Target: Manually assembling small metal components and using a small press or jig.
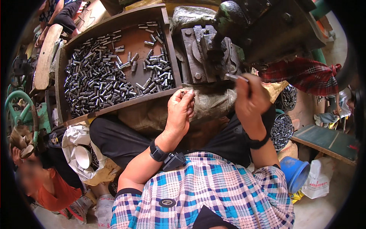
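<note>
My left hand (181, 108) is closed in a pinch by the near right corner of a wooden tray (126, 104). A small dark bit shows at its fingertips, too small to name. Several short metal tubes (99, 84) lie heaped in the tray, mostly to the left and front. My right hand (251, 95), blurred by motion, grips a slim, shiny metal piece (236, 77) that points left toward the press. The dark, greasy metal press (209, 53) stands just beyond both hands, with a bolted die block at its base.
Buckets of metal pieces (281, 131) stand right of my leg, near a blue bucket (297, 173) and a green board (324, 139). Red plaid cloth (305, 74) hangs beside the press. A person in orange (57, 191) sits at left, near a green wheel (21, 103).
</note>
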Demonstrator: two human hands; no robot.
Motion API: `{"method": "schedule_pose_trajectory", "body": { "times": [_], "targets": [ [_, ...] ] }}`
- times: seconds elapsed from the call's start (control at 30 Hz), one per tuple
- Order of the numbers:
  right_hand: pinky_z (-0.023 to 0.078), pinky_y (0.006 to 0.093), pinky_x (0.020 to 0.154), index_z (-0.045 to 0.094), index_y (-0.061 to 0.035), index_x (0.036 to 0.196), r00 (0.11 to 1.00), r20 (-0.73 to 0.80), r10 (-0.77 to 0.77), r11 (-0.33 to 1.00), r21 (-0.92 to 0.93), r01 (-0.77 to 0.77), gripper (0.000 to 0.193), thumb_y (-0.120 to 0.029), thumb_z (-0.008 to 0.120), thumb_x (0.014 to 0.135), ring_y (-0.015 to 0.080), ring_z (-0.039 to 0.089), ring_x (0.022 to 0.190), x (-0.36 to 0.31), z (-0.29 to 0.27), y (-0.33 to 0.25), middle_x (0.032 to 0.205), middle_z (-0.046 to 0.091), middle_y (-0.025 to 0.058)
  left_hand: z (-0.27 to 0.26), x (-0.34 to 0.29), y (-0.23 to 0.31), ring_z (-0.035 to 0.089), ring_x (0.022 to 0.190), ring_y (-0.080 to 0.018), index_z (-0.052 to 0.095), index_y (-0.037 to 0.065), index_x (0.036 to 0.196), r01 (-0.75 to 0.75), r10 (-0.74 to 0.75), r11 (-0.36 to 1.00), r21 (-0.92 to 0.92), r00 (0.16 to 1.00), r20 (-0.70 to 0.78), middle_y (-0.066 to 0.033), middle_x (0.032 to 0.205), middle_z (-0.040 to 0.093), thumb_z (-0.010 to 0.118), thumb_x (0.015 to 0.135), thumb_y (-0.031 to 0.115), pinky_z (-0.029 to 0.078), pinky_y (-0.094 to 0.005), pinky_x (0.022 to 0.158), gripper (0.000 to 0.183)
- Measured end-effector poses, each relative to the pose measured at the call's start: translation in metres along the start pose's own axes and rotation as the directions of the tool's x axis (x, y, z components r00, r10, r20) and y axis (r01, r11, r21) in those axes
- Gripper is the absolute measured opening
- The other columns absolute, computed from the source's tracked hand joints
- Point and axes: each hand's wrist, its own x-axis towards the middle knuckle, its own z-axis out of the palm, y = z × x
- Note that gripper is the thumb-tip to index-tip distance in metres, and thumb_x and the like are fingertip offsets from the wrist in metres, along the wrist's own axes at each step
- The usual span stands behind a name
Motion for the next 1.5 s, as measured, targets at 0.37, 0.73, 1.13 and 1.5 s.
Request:
{"method": "schedule_pose_trajectory", "body": {
  "times": [0.37,0.73,1.13,1.5],
  "targets": [
    [0.031,0.022,0.042,0.052,-0.0037,0.069,0.643,0.485,0.593,0.437,0.478,-0.762,0.029,-0.023,0.061,0.09,0.002,0.041,0.047,-0.021,0.027,0.024,0.052,0.044,-0.0047,0.008,0.004,0.007,0.046,0.052,-0.0039,0.056,0.006,0.094,-0.036,0.018,0.987,0.157,0.993,0.119,-0.0001,0.071,0.054,0.06,0.09,0.018,0.037,-0.0168,0.045,0.013],
    [0.042,0.0376,0.042,0.049,-0.0085,0.072,0.939,0.343,-0.009,0.926,-0.351,0.137,0.023,-0.023,0.058,0.087,0.0302,0.057,0.049,-0.019,0.058,0.045,0.059,0.056,0.0089,-0.002,0.014,-0.007,0.049,0.053,-0.0048,0.056,0.006,0.095,0.006,-0.022,0.987,0.163,0.995,0.096,-0.0014,0.073,0.057,0.06,0.09,0.016,0.041,-0.0174,0.047,0.012],
    [0.026,0.0186,0.039,0.055,-0.0074,0.071,0.541,0.612,0.577,0.322,0.438,-0.839,0.026,-0.022,0.056,0.093,0.0004,0.037,0.042,-0.027,0.025,0.003,0.05,0.044,-0.0056,0.01,0.008,0.016,0.056,0.06,-0.0071,0.057,0.003,0.106,-0.005,-0.026,0.99,0.141,0.976,0.217,-0.0052,0.08,0.061,0.061,0.09,0.019,0.047,-0.0188,0.054,0.023],
    [0.039,0.0244,0.045,0.058,-0.0031,0.079,0.645,0.572,0.507,0.427,0.483,-0.764,0.022,-0.021,0.058,0.091,0.0069,0.049,0.049,-0.036,0.014,0.0,0.059,0.054,0.002,0.03,-0.004,0.025,0.06,0.066,-0.0121,0.06,0.0,0.1,0.046,-0.083,0.977,0.208,0.981,0.175,-0.0065,0.083,0.063,0.064,0.086,0.01,0.053,-0.0241,0.06,0.018]
  ]
}}
